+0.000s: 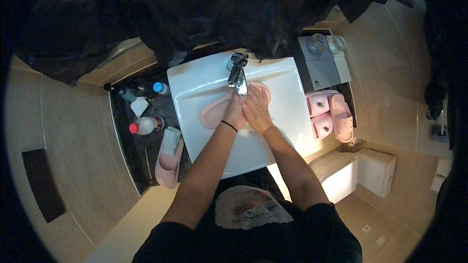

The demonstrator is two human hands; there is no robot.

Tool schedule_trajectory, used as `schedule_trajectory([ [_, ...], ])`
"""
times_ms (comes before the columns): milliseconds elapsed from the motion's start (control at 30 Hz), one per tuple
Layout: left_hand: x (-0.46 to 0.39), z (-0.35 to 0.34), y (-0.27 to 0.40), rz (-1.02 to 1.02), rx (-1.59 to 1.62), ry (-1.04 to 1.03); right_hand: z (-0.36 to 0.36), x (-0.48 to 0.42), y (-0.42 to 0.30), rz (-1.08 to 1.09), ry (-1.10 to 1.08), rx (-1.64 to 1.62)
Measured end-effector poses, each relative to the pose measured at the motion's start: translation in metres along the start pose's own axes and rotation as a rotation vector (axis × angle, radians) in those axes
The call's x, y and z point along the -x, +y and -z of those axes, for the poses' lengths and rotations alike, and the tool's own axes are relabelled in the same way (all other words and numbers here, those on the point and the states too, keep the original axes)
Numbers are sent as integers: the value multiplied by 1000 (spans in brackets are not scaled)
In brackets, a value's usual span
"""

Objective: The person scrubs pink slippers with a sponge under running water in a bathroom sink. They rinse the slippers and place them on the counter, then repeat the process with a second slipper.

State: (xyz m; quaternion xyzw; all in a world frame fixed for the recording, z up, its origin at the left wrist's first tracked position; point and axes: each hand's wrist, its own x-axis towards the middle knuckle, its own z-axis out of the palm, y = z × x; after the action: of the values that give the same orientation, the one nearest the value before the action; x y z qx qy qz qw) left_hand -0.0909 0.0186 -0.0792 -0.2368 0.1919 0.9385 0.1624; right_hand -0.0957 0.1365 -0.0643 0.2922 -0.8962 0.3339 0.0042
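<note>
Both of my hands are together beneath the chrome faucet (239, 69), over the white washbasin (248, 153). My left hand (236, 111), with a black band at its wrist, touches the right one, and its fingers are mostly hidden. The back of my right hand (257, 111) faces up, its fingers stretched out and a little apart. Below them a pink rubber slipper or insole-like piece (212, 114) lies in the basin. Its middle is covered by my hands, and a rounded pink end (264, 87) shows beyond the right fingers. No held object is visible between the hands.
On the dark counter at left are a pink slipper (168, 175) bearing a pale sponge or cloth (171, 140), a red-capped bottle (146, 126) and a blue-capped bottle (161, 88). At right, several pink clogs (342, 117) sit near a grey box (325, 67) and glass jars (319, 42).
</note>
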Motion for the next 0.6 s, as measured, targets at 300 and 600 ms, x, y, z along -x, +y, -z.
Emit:
schedule_trajectory([
  [300,9,-16,-12,-179,-458,434,-7,7,-18,-219,192,-112],
  [600,37,-22,-19,-501,-1289,464,57,8,23,-654,-124,-385],
])
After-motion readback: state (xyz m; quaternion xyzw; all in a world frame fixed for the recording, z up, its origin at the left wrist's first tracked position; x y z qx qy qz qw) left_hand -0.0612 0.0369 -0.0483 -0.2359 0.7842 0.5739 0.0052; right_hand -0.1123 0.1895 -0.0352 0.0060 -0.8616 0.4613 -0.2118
